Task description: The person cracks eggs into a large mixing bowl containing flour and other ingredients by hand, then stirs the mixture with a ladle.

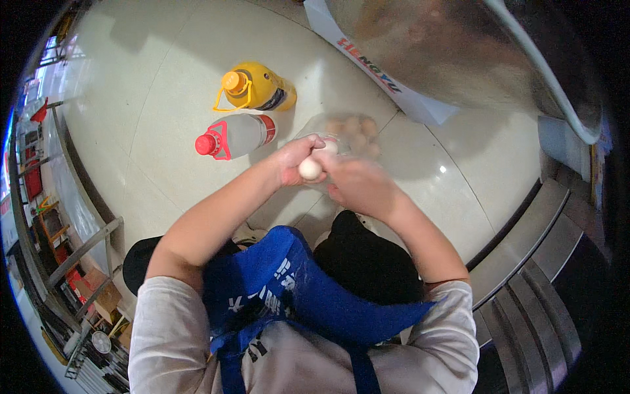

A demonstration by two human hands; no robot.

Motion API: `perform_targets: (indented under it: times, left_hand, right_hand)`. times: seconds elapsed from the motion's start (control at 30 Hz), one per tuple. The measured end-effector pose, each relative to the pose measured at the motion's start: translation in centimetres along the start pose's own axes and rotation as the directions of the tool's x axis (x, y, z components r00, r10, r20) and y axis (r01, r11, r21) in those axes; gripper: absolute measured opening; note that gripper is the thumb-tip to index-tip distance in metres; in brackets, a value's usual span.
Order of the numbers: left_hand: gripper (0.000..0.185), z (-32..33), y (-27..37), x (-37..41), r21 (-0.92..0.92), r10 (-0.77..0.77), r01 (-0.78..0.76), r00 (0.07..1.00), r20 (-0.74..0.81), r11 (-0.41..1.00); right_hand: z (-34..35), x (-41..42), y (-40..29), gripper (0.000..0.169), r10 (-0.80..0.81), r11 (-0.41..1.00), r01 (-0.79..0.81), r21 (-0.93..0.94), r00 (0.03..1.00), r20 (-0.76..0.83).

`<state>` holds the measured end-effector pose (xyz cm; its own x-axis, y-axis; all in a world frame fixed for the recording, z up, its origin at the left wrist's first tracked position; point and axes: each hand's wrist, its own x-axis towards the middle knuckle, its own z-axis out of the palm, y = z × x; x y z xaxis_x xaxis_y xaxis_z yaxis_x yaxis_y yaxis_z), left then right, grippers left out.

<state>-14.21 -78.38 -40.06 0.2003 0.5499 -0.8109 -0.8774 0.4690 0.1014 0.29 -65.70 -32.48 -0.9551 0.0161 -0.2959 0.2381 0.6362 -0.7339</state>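
Below the middle of the head view, my left hand (301, 160) holds a pale egg (310, 169) low in its palm. A second pale egg (329, 147) shows between my two hands, at the mouth of a clear container. My right hand (357, 184) is blurred and close against my left; its fingertips are partly hidden, so its grip cannot be told. Just beyond the hands, a clear plastic container (310, 127) on the floor holds several brown eggs (355, 132).
On the tiled floor (172, 88) stand a yellow bottle (275, 91) and a clear bottle with a pink cap (246, 133). A large clear plastic-like sheet (467, 59) fills the upper right. Metal racks (88, 246) line the left; dark metal steps or slats (526, 295) lie right.
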Motion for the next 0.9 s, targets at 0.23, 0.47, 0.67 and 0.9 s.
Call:
perform_targets:
  times: [0.23,0.47,0.67,0.9]
  left_hand:
    - [0.058,7.1,7.4,-16.3,0.188,0.046,-0.136,0.908,0.417,0.973]
    - [0.07,17.6,14.9,-25.5,0.242,0.278,-0.47,0.786,0.552,0.849]
    - [0.046,27.3,16.1,-23.8,0.321,0.402,-0.592,0.77,0.495,0.739]
    - [0.033,31.8,15.2,-19.2,0.307,0.495,-0.599,0.793,0.356,0.739]
  right_hand:
    - [-9.8,-9.2,0.2,0.033,0.5,0.538,-0.251,0.805,0.863,-0.065]
    - [-15.9,-16.7,-6.8,0.054,0.342,0.227,0.044,0.973,0.932,-0.122]
    - [-23.6,-12.9,-15.2,0.054,0.113,0.842,0.345,0.414,0.639,-0.761]
    - [-28.4,-5.6,-10.2,0.055,-0.703,0.71,0.008,-0.704,0.049,-0.709]
